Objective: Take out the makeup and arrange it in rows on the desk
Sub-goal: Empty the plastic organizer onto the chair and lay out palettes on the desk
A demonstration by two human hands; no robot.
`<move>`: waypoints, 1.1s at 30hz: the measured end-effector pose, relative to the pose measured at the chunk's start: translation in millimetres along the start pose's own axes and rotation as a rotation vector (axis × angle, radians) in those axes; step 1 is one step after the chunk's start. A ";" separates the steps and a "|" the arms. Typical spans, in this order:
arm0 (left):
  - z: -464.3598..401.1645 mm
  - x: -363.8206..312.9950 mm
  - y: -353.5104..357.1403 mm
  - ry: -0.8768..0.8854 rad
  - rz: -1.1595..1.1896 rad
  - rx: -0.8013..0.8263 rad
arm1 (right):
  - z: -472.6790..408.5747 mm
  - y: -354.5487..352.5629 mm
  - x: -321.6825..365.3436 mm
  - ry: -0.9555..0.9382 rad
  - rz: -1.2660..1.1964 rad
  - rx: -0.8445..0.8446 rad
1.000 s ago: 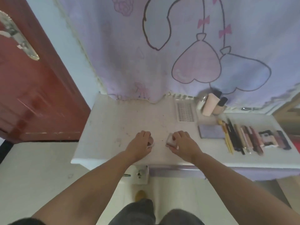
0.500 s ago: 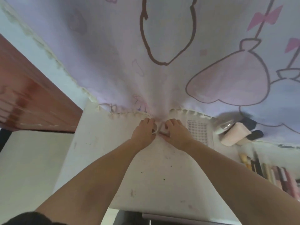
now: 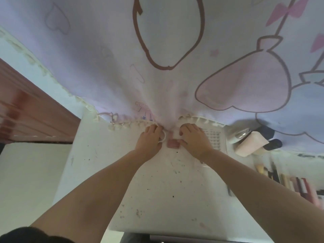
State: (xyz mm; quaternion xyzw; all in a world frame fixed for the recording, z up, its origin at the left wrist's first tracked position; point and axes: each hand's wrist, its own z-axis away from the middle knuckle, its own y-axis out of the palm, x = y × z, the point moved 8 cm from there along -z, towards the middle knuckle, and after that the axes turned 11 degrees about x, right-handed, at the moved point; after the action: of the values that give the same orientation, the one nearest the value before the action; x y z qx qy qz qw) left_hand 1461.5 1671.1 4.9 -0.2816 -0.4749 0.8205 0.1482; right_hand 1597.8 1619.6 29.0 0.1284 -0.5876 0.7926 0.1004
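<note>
Makeup compact [image 3: 173,144] at desk [image 3: 168,190] back edge, right hand [image 3: 193,139] fingers pinching; left hand [image 3: 150,139] gripping ring [image 3: 162,137].

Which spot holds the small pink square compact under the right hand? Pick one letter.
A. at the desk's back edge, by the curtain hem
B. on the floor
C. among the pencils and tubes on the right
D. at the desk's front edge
A: the small pink square compact lies beside the right hand, close to the lilac cartoon-print curtain hem at the back of the white desk.
</note>
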 end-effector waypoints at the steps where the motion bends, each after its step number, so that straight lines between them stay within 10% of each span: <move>1: 0.9 -0.1 1.5 0.002 -0.007 0.003 | 4.9 -1.0 -7.7 0.019 0.013 -0.001; 21: 11.7 1.0 -15.2 -0.008 -0.021 0.028 | 23.3 -9.0 -19.8 0.142 0.131 0.129; 33: 75.3 -112.7 -6.7 0.583 -0.202 -0.006 | 203.3 23.2 4.0 0.727 0.013 -0.164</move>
State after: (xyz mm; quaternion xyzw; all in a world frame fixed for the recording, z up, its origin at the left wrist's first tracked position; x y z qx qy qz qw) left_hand 1505.9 1564.6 76.3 -0.4568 -0.4405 0.6848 0.3582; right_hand 1604.1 1418.3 65.5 -0.1736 -0.5757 0.7375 0.3075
